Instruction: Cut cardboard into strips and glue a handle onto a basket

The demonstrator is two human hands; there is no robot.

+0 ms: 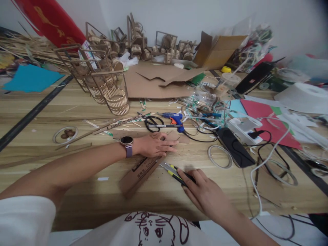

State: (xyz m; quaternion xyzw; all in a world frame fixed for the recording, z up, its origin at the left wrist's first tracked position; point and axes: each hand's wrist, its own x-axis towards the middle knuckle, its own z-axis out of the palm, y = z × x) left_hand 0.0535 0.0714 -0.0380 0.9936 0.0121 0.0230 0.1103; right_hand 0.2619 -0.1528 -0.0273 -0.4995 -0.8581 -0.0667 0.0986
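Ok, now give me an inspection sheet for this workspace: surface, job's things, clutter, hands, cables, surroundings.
Surface: wooden table, scattered scraps.
Job's things: cardboard strip; knife, blade out beside it, contact unclear.
Clutter: glue gun, phone, baskets.
Hands: left hand spread on the strip; right hand gripping the knife.
Cables: white cable curving down the right side; black plug in the power strip.
Surroundings: pale wall behind, open box in front of it.
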